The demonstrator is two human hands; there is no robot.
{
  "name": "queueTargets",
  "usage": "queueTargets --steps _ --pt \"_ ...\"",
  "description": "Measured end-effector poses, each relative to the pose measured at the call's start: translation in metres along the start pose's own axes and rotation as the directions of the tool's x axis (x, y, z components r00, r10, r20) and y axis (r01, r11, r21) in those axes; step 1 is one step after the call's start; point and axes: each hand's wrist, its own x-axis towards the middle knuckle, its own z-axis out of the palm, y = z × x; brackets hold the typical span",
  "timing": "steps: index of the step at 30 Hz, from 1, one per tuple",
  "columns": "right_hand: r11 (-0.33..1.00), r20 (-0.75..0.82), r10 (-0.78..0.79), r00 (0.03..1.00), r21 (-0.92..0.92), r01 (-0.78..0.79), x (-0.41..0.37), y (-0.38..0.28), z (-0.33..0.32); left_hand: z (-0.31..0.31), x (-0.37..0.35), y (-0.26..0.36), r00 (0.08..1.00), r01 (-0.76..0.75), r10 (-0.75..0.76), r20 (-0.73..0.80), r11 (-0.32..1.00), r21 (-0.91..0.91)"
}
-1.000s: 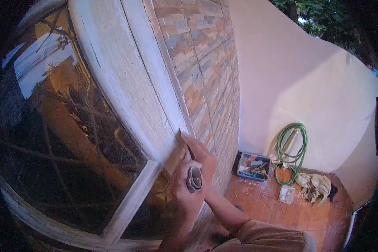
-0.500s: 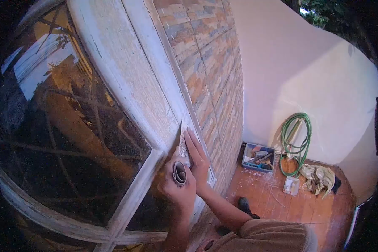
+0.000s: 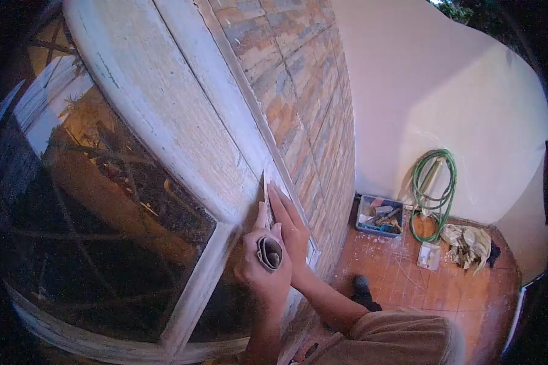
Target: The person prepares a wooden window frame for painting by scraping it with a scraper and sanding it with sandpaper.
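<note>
Plastered wall (image 3: 456,91): pale and bare, far right, curving round the corner.
Window frame (image 3: 164,109): worn white-painted wood, running from upper left down to the near centre.
Glass pane (image 3: 103,213): dark, left of the frame, full of reflections.
Brick facing (image 3: 298,79): mixed orange and grey courses, just right of the frame.
Floor (image 3: 450,298): reddish tiles, dusted white, lower right.
Hose (image 3: 435,182): green, coiled, leaning on the far wall.
Cloth (image 3: 469,240): crumpled, on the floor near the hose.
Tray (image 3: 380,216): blue, holding assorted tools, at the foot of the bricks.
Right hand (image 3: 289,225): fingers straight and flat, pressing a sandpaper sheet against the frame's right edge.
Left hand (image 3: 262,267): clenched round a sandpaper roll, just near of the right hand, touching it.
Sandpaper sheet (image 3: 265,196): seen edge-on, lying on the frame under the right fingers.
Sandpaper roll (image 3: 269,252): its spiral end faces the camera, sticking out of the left fist.
</note>
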Motion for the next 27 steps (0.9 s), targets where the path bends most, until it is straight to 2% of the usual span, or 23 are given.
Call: queueTargets --steps 2,4,6,9,11,12,16,17,18,19,24,27 --pt "1.000 -0.021 -0.011 1.000 0.012 0.011 0.008 0.005 0.003 0.006 0.001 -0.003 0.994 -0.085 0.084 -0.062 0.996 -0.014" --pt "0.999 -0.036 -0.023 0.999 0.022 0.024 0.009 0.007 0.001 0.007 0.004 0.001 0.994 -0.096 0.096 -0.055 0.995 0.004" --pt "0.999 0.059 0.017 0.998 0.038 -0.019 0.008 0.007 -0.006 0.009 0.004 0.001 0.992 -0.115 0.116 -0.051 0.993 0.020" --pt "0.999 0.035 -0.032 0.999 0.008 0.032 0.008 0.010 -0.006 0.012 0.000 -0.005 0.993 -0.100 0.098 -0.059 0.994 -0.045" --pt "1.000 0.028 0.015 0.999 0.020 -0.016 0.012 0.011 -0.004 0.012 0.010 0.001 1.000 -0.007 0.007 -0.006 1.000 -0.022" --pt "0.999 0.031 0.002 1.000 0.036 -0.003 0.013 0.010 -0.006 0.013 0.011 0.004 1.000 -0.025 0.026 0.003 0.997 -0.074" --pt "0.999 0.047 -0.028 0.998 0.033 0.027 0.013 0.009 -0.011 0.011 0.003 0.006 0.991 -0.126 0.125 -0.050 0.992 -0.026" --pt "0.998 0.035 -0.057 0.998 0.000 0.057 0.012 0.010 -0.010 0.013 0.006 0.007 0.991 -0.127 0.126 -0.047 0.992 -0.023" --pt "1.000 0.049 0.022 0.999 0.005 -0.022 0.016 0.007 -0.010 0.015 0.009 0.008 0.997 -0.071 0.070 -0.027 0.997 -0.042" --pt "1.000 0.050 0.027 0.998 0.006 -0.027 0.015 0.005 -0.012 0.015 0.010 0.008 1.000 -0.013 0.013 -0.007 0.998 -0.059" --pt "0.998 0.054 -0.059 0.997 0.041 0.057 0.013 0.009 -0.016 0.014 0.003 0.008 0.999 -0.039 0.039 -0.003 0.998 -0.053" --pt "0.998 0.011 -0.033 0.999 0.046 0.032 0.017 0.016 -0.009 0.014 0.006 0.014 1.000 -0.023 0.022 -0.013 0.999 -0.045"
